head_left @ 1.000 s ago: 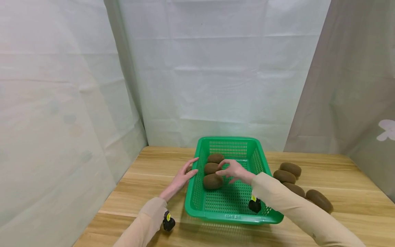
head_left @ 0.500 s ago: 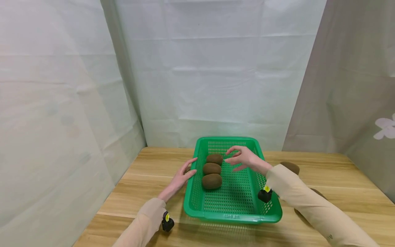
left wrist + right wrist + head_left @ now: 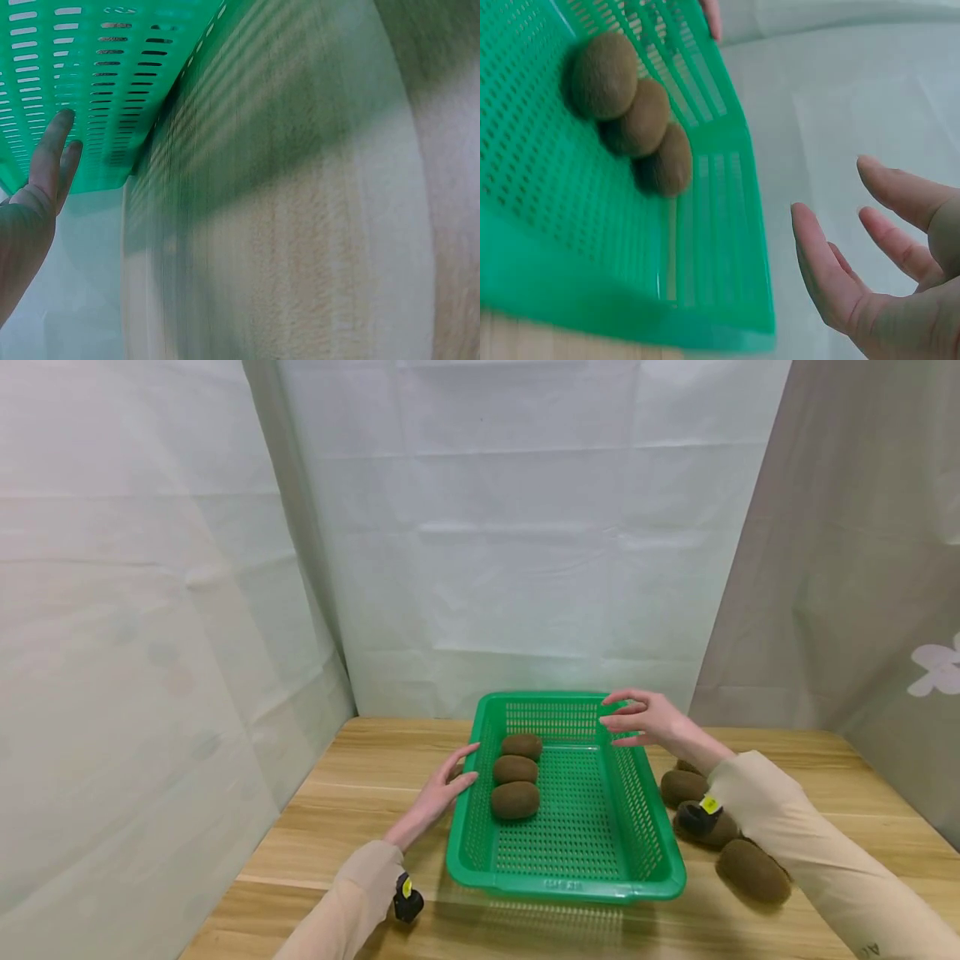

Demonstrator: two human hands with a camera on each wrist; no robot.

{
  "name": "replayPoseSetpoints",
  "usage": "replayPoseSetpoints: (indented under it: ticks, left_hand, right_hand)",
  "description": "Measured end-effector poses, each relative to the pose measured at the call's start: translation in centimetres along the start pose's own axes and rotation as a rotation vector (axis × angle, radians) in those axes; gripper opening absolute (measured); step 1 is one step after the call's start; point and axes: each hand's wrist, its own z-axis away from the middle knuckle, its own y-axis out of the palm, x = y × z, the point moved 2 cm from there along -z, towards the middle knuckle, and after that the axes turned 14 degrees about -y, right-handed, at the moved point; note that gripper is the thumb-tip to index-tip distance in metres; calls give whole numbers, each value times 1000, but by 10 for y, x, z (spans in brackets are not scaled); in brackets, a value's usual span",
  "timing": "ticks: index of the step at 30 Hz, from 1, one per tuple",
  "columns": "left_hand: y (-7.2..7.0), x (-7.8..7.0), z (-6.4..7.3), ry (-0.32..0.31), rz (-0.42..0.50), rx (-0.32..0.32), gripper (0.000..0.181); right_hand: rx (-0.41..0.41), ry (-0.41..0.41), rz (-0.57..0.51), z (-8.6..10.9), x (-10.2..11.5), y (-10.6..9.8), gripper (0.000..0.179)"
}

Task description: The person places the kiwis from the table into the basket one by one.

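From afar, I judged the left hand [image 3: 438, 791], fingers apart, should steady the basket's left rim [image 3: 459, 831] while the right hand [image 3: 647, 720], fingers spread and empty, hung at the far right, three kiwis [image 3: 515, 770] inside left, others [image 3: 753, 870] right on the tabletop [image 3: 300, 835].

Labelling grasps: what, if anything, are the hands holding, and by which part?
Nothing is held. The left hand only touches the left side of the green, rectangular plastic basket; the right hand is empty.
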Motion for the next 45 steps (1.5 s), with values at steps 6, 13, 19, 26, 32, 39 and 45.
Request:
replayPoseSetpoints:
  ticks: [6,13,19,26,32,39,45]
  left_hand:
    - [-1,0,0,-9,3,1,50]
    - [-1,1,-2,19,15,0,50]
    - [-1,2,-2,11,16,4,50]
    - [-2,2,-1,13,-15,-1,50]
    - [-4,9,-8,15,37,22,50]
    - [-10,26,-18,21,31,0,50]
    - [-10,27,-17,36,-10,-26,50]
  right_hand:
    - [-28,-16,31,13,0,-29,48]
    - [-56,-37,128,32,-4,-60,50]
    - [-92,-45,178,51,-20,-86,47]
    - [-152,-64,159,68,-38,-105,19]
    - [-144,-53,265,76,-51,-113,40]
    - [-137,-25,383,78,-68,-117,61]
    - [-133,0,378,79,-81,-119,61]
